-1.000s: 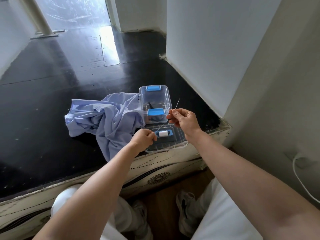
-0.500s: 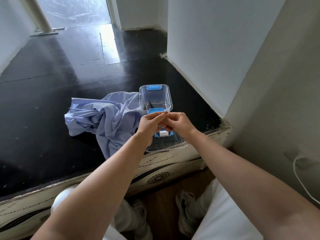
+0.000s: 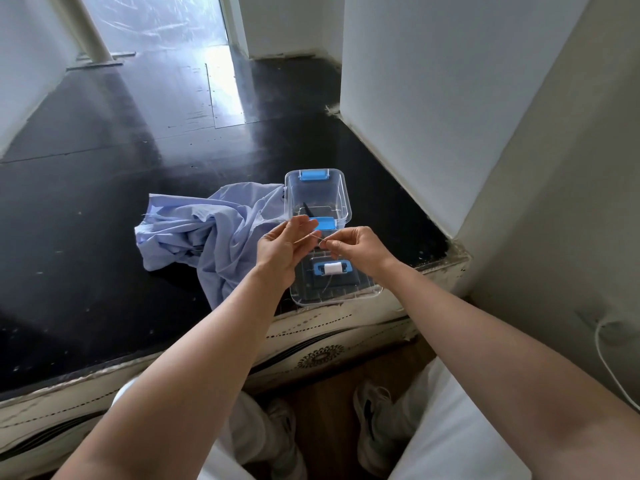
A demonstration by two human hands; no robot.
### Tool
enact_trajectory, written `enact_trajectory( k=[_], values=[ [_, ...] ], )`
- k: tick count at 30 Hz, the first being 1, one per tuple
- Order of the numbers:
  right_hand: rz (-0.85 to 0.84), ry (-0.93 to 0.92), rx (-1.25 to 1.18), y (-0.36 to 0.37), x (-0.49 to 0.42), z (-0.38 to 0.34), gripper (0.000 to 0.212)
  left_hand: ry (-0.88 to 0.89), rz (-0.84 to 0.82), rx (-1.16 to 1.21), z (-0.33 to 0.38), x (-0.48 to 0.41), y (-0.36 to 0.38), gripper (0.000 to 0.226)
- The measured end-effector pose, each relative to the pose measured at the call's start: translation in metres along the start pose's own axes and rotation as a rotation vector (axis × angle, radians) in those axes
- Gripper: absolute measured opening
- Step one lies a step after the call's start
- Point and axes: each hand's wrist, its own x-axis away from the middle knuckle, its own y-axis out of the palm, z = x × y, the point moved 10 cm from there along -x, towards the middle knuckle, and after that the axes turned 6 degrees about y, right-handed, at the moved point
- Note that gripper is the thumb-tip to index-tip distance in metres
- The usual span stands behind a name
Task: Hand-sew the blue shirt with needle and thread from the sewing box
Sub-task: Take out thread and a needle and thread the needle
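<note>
At centre frame, a thin thread (image 3: 308, 238) is pinched between the fingertips of the left hand (image 3: 282, 249) and right hand (image 3: 358, 249); the needle cannot be made out. The shirt (image 3: 207, 230) is crumpled left of the open box (image 3: 346, 199), and the lid (image 3: 367, 289) bearing a spool (image 3: 333, 268) is seen just below the hands.

Both hands are raised side by side above the near end of a black platform (image 3: 104, 209). The left hand (image 3: 282, 249) and right hand (image 3: 358, 249) each pinch one end of a thin pale strand (image 3: 310, 238); whether it is needle or thread cannot be told. Just beyond them stands a clear box (image 3: 317, 195) with blue clips, and below them lies its lid (image 3: 367, 289), holding a white spool (image 3: 333, 268). A crumpled blue shirt (image 3: 207, 230) lies to the left, touching the box. White shoes (image 3: 372, 427) show at the near edge.
</note>
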Motion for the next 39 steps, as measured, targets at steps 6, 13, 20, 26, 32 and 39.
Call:
enact_trajectory(
  k=[6,13,20,26,32,39],
  values=[
    [0.222,0.037,0.111,-0.027,-0.009,0.017,0.012,-0.016,0.181,0.223,0.001,-0.008,-0.034,0.019],
    [0.216,0.14,-0.157,-0.028,-0.009,0.031,0.016,0.011,0.294,0.186,-0.001,-0.014,-0.075,0.017],
    [0.183,0.196,-0.163,-0.016,-0.011,0.035,0.016,-0.183,0.267,-0.063,-0.022,-0.008,-0.099,0.026],
    [0.17,0.157,-0.052,-0.008,-0.015,0.03,0.011,-0.411,0.205,-0.128,-0.036,0.01,-0.099,0.055],
    [0.109,0.146,0.08,0.009,-0.022,0.033,0.011,-0.145,0.042,-0.639,-0.017,-0.002,-0.06,0.029],
    [0.051,0.107,0.125,0.011,-0.022,0.033,0.016,0.055,-0.338,-0.868,-0.025,0.0,0.023,0.041]
  ],
)
